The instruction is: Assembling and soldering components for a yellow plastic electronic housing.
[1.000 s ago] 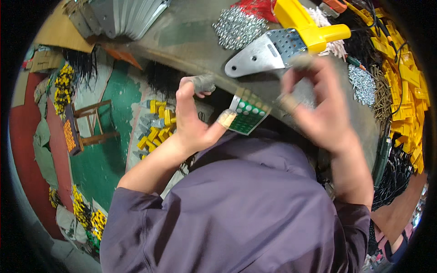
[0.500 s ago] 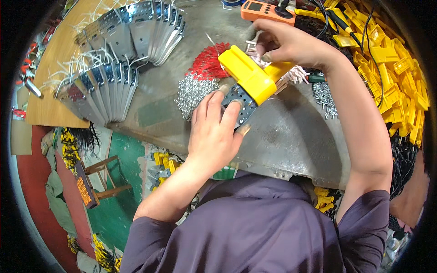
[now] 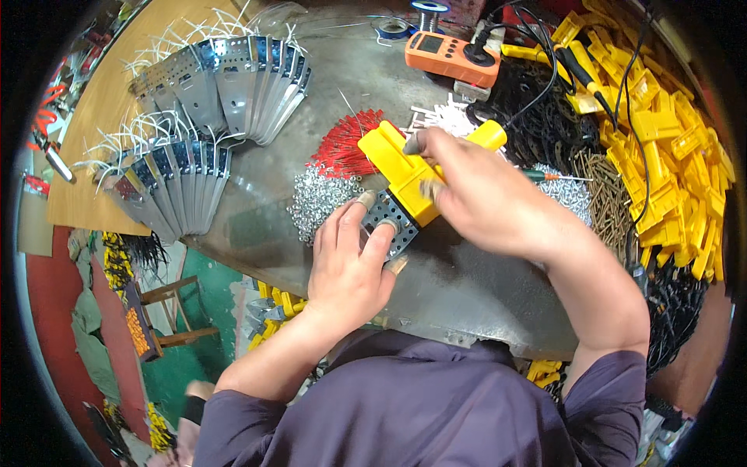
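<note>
My left hand (image 3: pixel 346 261) grips a perforated dark metal plate (image 3: pixel 403 251), its thumb and fingers spread over the plate's near side. The plate joins a yellow plastic housing (image 3: pixel 389 152) with a rounded handle end (image 3: pixel 490 135). My right hand (image 3: pixel 486 191) reaches over the housing, index finger and thumb curled onto its body. The thumb is blurred, and anything small between those fingers is hidden. Pale covers sit on several of my fingertips. Beside my left hand lie a pile of small silver nuts (image 3: pixel 315 202) and a heap of thin red pieces (image 3: pixel 346 146).
White tubes (image 3: pixel 447 117), an orange multimeter (image 3: pixel 453 58), black parts (image 3: pixel 537 97), silver screws (image 3: pixel 572 194), brown screws (image 3: pixel 607 194) and yellow housings (image 3: pixel 661 163) fill the far and right side. Fanned metal plates (image 3: pixel 183 187) stand left. Another person's hand (image 3: pixel 200 389) shows lower left.
My right hand has come from above the white tubes, down and nearer, onto the yellow housing. The housing and my left hand sit slightly lower and further left. Another person's hand has appeared at lower left.
</note>
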`<state>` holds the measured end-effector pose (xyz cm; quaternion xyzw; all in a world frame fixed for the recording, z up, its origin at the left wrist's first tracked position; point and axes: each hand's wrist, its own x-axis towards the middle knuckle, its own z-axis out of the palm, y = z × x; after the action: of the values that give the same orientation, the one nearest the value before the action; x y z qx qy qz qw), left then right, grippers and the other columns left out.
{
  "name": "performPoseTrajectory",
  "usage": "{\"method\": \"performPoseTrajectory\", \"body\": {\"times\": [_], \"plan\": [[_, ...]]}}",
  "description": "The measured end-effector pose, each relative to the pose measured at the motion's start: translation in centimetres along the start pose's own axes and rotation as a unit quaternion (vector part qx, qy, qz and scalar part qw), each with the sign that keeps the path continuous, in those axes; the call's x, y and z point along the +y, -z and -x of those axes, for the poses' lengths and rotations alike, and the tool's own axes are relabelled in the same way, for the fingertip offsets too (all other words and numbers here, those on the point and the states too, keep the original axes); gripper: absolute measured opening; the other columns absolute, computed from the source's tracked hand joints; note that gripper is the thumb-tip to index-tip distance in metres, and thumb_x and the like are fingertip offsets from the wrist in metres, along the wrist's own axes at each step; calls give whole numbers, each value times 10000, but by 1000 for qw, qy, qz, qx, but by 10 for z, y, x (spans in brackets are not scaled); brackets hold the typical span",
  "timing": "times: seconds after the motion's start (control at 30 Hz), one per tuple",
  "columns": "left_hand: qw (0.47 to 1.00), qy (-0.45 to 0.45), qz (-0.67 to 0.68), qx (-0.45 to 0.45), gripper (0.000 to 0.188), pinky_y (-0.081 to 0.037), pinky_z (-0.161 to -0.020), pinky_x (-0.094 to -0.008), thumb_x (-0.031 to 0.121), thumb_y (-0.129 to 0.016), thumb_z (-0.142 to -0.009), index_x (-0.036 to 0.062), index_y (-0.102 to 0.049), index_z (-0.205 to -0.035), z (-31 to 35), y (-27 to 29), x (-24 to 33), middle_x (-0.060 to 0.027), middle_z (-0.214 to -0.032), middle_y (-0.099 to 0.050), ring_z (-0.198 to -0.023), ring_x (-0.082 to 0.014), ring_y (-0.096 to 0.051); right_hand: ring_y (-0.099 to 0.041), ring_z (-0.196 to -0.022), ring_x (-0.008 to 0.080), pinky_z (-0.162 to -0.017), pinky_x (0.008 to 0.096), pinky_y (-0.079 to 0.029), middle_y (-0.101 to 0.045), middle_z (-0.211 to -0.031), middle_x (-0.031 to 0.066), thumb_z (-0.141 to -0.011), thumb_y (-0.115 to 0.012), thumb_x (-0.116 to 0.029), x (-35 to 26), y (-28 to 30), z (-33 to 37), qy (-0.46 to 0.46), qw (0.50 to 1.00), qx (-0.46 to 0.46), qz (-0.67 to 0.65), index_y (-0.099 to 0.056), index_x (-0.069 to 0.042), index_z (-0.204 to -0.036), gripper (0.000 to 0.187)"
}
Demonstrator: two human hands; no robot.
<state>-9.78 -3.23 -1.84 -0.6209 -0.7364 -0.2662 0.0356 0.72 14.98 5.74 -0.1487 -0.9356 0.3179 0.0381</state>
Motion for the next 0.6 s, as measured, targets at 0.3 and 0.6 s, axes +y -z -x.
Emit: {"method": "performPoseTrajectory", "body": {"times": [0.3,0.6], "plan": [[1000,-11,2,21,507,-390,-924,-499,78,-721,-626,70,-536,-1098,3,3,4,-245,-1234,-430,-1127,-437,-437,-435,-1245,290,-1072,535,-245,-511,-1306,61,-868,-496,-143,81,92,-38,-4,784,194,589,-635,-99,-1088,264],[988,-7,73,135,586,-414,-911,-448,99,-736,-635,72,-482,-1163,33,28,-9,-230,-1181,-449,-1077,-414,-478,-497,-1210,258,-1036,330,-365,-507,-1322,138,-956,-432,-197,83,197,-20,40,803,340,488,-484,-53,-1308,383]]}}
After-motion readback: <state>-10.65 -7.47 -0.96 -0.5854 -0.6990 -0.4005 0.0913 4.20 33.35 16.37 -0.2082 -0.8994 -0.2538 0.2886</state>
